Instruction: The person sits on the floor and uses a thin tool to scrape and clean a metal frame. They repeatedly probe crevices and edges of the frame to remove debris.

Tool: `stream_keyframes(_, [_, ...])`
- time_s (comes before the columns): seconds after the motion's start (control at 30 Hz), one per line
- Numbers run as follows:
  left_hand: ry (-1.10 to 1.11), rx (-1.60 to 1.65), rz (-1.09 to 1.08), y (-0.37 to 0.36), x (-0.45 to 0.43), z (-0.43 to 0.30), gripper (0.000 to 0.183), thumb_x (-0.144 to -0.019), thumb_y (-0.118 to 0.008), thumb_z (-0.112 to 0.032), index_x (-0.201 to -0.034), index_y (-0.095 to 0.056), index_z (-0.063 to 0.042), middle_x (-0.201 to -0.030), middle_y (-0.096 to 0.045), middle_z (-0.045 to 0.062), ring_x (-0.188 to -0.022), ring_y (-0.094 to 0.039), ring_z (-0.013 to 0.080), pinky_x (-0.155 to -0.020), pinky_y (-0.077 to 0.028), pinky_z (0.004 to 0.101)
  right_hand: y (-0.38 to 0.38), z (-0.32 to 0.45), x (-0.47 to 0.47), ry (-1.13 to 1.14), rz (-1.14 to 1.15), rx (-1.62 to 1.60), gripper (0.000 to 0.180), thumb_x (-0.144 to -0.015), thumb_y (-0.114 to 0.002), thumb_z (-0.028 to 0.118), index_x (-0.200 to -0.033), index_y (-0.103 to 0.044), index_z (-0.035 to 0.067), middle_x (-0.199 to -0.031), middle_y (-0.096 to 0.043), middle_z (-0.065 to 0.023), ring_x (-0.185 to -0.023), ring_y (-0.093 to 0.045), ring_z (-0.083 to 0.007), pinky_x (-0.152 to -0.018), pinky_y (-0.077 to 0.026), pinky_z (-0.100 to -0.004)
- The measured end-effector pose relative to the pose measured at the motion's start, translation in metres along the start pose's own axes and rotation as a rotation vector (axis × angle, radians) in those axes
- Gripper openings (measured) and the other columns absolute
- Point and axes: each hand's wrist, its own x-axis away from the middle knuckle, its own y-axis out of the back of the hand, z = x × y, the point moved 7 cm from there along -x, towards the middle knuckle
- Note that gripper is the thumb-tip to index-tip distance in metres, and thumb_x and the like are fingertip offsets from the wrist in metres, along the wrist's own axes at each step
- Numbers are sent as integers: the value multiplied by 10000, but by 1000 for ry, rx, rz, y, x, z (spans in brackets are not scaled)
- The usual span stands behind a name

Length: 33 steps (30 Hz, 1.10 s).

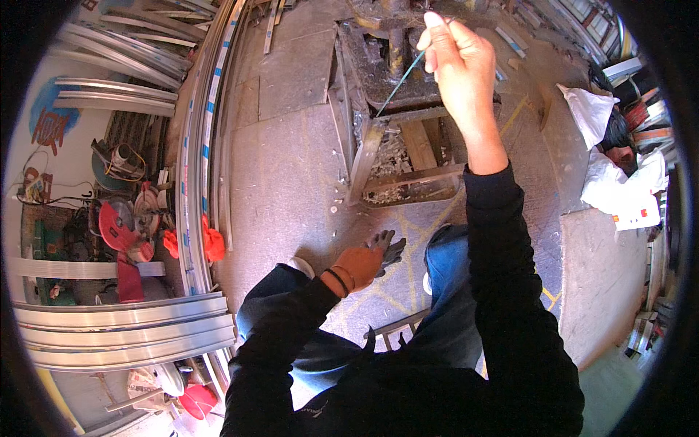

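My right hand [458, 65] is raised over a dark, grimy metal machine [415, 82] on a metal stand. Pinched between its thumb and fingers is a thin greenish rod [401, 84], slanting down to the left, its lower end at the machine's front left corner. Lower down, near my knees, my left hand [360, 266] holds a dark grey work glove [389, 250], whose fingers stick out to the right. Under the machine, wood pieces [419, 145] and many small metal offcuts [390, 158] lie within the stand.
Long aluminium profiles [210, 109] run along my left, with a stack of wide profiles [125, 328] nearer me. A red cut-off saw [116, 225] stands beyond them. White bags [606, 175] lie at the right beside a flat board [600, 284].
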Motion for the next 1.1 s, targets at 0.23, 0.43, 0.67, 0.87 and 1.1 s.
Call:
stream_keyframes(0.23, [3, -16, 28, 5, 0, -4, 292, -863, -649, -129, -1097, -586, 33, -800, -698, 246, -716, -713, 414, -624, -565, 516, 12, -5, -2, 30, -53, 57, 346, -1052, -600, 260, -777, -689, 69, -575, -558, 48, -507, -479, -18, -470, -349, -202])
stream_keyframes(0.43, [5, 2, -10, -3, -1, 1, 264, -865, -648, -125, -1070, -587, 31, -763, -694, 234, -706, -710, 417, -627, -564, 516, -10, 1, 4, -16, 9, -55, 348, -1056, -593, 272, -794, -694, 65, -576, -559, 42, -509, -483, -23, -469, -346, -207])
stream_keyframes(0.67, [8, 4, -71, -3, 0, 2, 232, -870, -642, -128, -1035, -595, 27, -767, -696, 237, -711, -712, 419, -613, -563, 521, 7, -9, -1, -32, -34, -21, 358, -1054, -597, 285, -783, -699, 74, -571, -557, 45, -498, -471, -24, -468, -344, -212])
stream_keyframes(0.87, [18, 3, -33, -4, -1, 4, 208, -869, -640, -126, -1010, -596, 20, -761, -696, 236, -707, -713, 413, -609, -564, 515, 8, -13, -2, -80, -25, 28, 363, -1055, -593, 282, -779, -695, 70, -567, -558, 40, -501, -474, -23, -468, -350, -211])
stream_keyframes(1.1, [-8, -13, -61, -5, 0, 3, 193, -872, -638, -133, -986, -616, 20, -757, -697, 232, -702, -715, 405, -606, -562, 517, 10, -19, -3, -105, -48, 15, 360, -1048, -605, 295, -789, -702, 64, -577, -571, 36, -492, -462, -19, -461, -341, -207])
